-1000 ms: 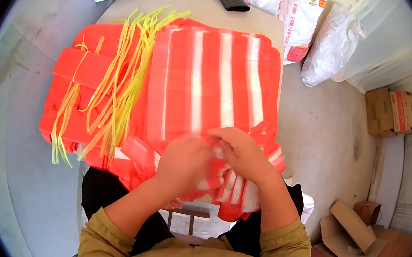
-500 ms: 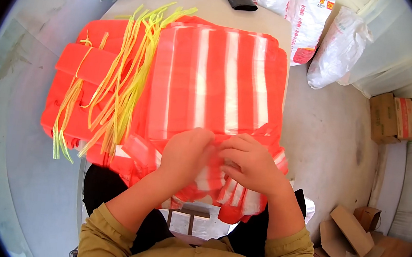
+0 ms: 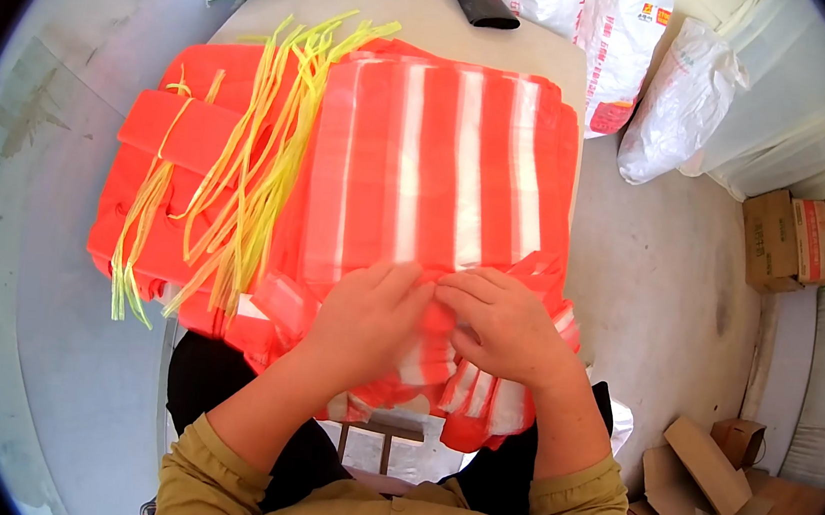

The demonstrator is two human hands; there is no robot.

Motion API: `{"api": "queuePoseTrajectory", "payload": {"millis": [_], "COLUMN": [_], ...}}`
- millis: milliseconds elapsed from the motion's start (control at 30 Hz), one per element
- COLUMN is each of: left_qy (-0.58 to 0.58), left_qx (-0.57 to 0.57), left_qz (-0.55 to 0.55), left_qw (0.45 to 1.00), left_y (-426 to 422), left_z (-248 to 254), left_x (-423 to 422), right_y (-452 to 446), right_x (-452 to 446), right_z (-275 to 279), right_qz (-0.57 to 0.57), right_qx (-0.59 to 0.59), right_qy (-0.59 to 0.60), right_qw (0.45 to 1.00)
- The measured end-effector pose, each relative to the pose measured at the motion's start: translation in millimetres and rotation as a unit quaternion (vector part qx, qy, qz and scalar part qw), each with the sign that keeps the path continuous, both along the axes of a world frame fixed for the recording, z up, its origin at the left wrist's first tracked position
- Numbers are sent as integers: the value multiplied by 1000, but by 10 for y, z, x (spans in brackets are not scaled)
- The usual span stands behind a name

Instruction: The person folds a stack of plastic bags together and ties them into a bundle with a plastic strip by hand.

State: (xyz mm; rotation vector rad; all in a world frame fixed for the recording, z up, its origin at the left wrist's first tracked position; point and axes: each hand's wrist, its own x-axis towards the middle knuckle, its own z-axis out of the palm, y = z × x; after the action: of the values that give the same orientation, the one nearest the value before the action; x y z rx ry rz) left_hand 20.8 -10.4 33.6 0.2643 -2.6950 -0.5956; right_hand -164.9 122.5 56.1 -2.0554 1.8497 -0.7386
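Observation:
A stack of red plastic bags with white stripes (image 3: 438, 160) lies flat before me, its near edge bunched and hanging over the table edge. My left hand (image 3: 378, 316) is on the near part of the top bag, fingers curled together on the red film. Close beside it, my right hand (image 3: 496, 322) is also closed on the film, fingertips almost meeting the left ones. How much film each hand pinches is hidden under the fingers. Loose yellow plastic strips (image 3: 267, 162) lie along the left side of the stack.
On the left sits a folded red bundle (image 3: 175, 127) with yellow strips round it. A black tube-like object (image 3: 482, 1) lies at the table's far edge (image 3: 359, 1). White printed sacks (image 3: 685, 100) stand behind and right. Cardboard boxes (image 3: 781, 241) are farther right.
Both hands stay at the near part of the bags; the left has shifted slightly and its fingers have come closer to the right hand's. The whole view has moved a little.

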Motion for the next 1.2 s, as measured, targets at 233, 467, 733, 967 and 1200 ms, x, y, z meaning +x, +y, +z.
{"api": "queuePoseTrajectory", "payload": {"millis": [233, 467, 733, 967, 1200], "left_qy": [15, -13, -108, -150, -96], "left_qx": [2, -22, 215, 230, 234], "left_qz": [16, 46, 75, 163, 213], "left_qw": [1000, 999, 968, 948, 944], "left_y": [-36, -135, -453, -584, -585], "left_z": [19, -35, 398, 311, 307], "left_x": [-34, 102, 493, 514, 420], "right_y": [23, 47, 27, -236, 25], "right_x": [-48, 17, 28, -172, -327], "right_z": [-64, -20, 248, 152, 54], "right_qz": [-25, -79, -63, -136, -263], "right_qx": [-52, -29, 172, 230, 164], "right_qy": [82, 41, -9, -130, -234], "right_qw": [995, 996, 983, 955, 921]}}
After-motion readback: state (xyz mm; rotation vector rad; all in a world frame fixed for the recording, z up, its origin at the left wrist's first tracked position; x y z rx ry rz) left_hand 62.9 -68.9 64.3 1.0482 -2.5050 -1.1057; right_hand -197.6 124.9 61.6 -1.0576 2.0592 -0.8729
